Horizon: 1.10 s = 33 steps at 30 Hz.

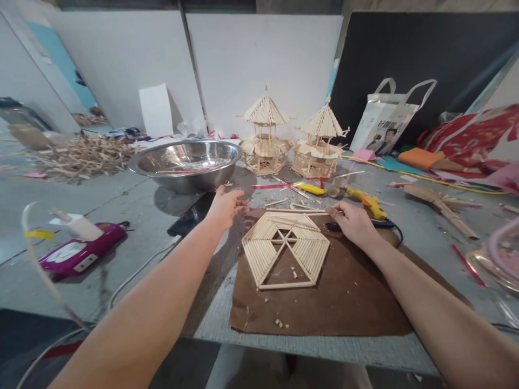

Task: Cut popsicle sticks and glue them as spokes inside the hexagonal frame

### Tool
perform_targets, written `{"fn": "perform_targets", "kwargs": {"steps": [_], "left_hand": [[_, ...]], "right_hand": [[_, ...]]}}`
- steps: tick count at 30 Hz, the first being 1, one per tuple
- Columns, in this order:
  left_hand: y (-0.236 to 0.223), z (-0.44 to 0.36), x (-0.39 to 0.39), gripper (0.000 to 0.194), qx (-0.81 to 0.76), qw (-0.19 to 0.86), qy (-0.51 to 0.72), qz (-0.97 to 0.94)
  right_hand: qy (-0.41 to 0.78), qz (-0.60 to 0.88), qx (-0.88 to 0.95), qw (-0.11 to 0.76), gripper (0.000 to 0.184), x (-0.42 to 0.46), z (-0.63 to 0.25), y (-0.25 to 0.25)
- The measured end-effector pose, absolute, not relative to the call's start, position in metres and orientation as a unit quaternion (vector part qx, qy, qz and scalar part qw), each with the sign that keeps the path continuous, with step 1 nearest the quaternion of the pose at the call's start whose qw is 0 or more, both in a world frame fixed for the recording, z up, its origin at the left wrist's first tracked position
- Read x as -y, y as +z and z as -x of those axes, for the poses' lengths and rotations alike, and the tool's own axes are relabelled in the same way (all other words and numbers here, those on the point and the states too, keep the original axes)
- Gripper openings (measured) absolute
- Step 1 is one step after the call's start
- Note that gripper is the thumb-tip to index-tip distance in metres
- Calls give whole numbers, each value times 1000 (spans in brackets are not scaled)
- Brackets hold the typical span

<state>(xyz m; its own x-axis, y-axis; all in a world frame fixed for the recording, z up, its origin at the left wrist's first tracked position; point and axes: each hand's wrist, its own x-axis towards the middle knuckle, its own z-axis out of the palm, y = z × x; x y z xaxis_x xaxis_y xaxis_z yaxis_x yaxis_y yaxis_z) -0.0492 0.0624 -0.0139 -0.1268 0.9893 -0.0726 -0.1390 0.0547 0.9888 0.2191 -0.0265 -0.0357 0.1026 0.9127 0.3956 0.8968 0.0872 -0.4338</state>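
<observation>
On a brown sheet (344,302) lies a flat hexagonal panel (263,254) of thin wooden sticks glued in rows; its front wedge is open, with only the outer stick and two spokes. Behind its far edge a thin wooden stick (292,210) runs left to right. My right hand (352,220) pinches the right end of that stick. My left hand (226,208) hovers near the stick's left end, its fingers apart and stretched to the right. Whether the left fingertips touch the stick I cannot make out. Small stick offcuts (279,323) lie around the panel.
Behind stand two stick pagodas (265,146) and a steel basin (186,181). A yellow glue gun (367,202) and yellow cutter (310,188) lie near my right hand. At left are a dark tablet-like object (190,216), a purple power strip (87,251) and a stick pile (89,154).
</observation>
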Motion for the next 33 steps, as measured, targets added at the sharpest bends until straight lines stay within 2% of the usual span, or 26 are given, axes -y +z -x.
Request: {"fn": "perform_targets", "kwargs": {"steps": [1, 3, 6, 9, 14, 19, 33], "left_hand": [[-16, 49, -64, 77, -525, 479, 543, -448], [-21, 47, -64, 80, -549, 343, 504, -572], [-28, 40, -55, 67, -508, 98, 384, -765], [-30, 31, -38, 61, -460, -13, 245, -853], [-30, 21, -16, 61, -340, 5, 87, -937], [-33, 19, -13, 59, -291, 45, 5, -956], [-33, 17, -13, 57, -298, 46, -17, -953]], "right_hand": [[11, 676, 670, 306, 33, 26, -219, -36], [2, 680, 668, 301, 33, 26, -220, -36], [-17, 691, 664, 286, 32, 25, -221, -37], [-33, 703, 656, 274, 33, 25, -222, -38], [-51, 722, 636, 267, 36, 24, -225, -38], [-54, 715, 638, 281, 37, 23, -227, -39], [-42, 706, 641, 300, 38, 23, -226, -40]]}}
